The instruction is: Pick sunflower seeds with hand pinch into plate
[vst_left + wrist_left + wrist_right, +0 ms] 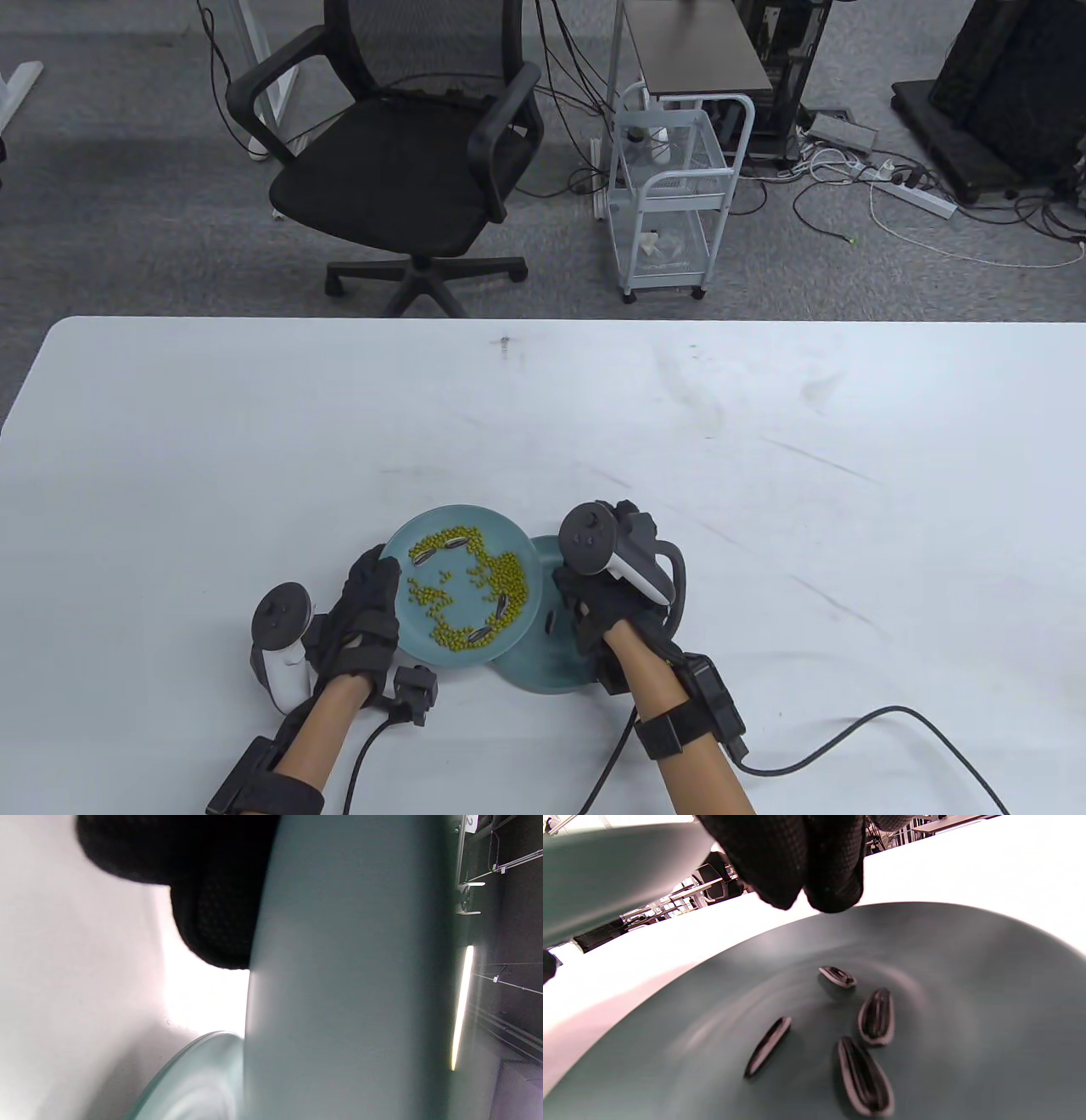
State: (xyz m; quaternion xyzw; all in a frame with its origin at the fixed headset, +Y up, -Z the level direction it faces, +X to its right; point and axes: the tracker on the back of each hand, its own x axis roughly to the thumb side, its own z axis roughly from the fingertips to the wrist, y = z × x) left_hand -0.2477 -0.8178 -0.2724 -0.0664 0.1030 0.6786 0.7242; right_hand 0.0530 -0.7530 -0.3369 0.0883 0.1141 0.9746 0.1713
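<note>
1. Setup: left hand (366, 613) holds the source plate (462, 519) by its left rim, raised and tilted, its right edge overlapping the target plate (543, 671) that lies flat on the bench (764, 441).
2. Source plate carries a scatter of small green beans (509, 577) with a few striped sunflower seeds mixed in — one near the top (458, 543), one top-left (422, 556), one right of centre (501, 605), one at the bottom (481, 633).
3. Right hand (607, 607) hovers over the target plate, just right of the source plate's rim. In the right wrist view the fingertips (835, 887) are pressed together above the dish; I can't see a seed between them, so whether the grip is empty or has one — can't tell.
4. Four seeds already lie in the target plate (967, 984), directly under the grip: nearest one (865, 1077), then (877, 1017), (768, 1046), (838, 977).
5. Key relation for the next pick: the remaining seeds lie to the left of the right hand's grip. My read is the right-of-centre seed is closest — long axis runs roughly near-to-far, slightly tilted, so pinch across its narrow width.
6. The left hand is occupied with the plate, so the right hand does the picking.
7. Risk: beans crowd that seed; a wide pinch could drag some along.
</note>
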